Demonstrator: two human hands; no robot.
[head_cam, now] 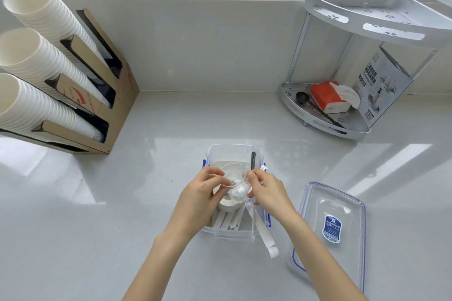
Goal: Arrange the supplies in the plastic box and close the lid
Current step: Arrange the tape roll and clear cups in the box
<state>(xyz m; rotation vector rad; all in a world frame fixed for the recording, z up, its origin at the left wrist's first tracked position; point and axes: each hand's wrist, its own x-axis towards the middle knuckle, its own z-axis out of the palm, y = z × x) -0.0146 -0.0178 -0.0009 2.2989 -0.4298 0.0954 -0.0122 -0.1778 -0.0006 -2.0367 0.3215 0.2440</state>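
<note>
single head-worn wide-angle view, looking forward and down, close over counter point(171, 129), window beyond

Two bare forearms are showing from the lower edge of the view, with no sleeve edge appearing anywhere along them. The left hand point(204, 193) is wearing nothing: no ring, no glove, no band at the wrist. The right hand point(267, 192) is looking just as plain, with no watch or bracelet showing. The fingers point(254, 175) are appearing slim, and the nails are looking short and unpainted as far as this view is letting me tell.
</note>
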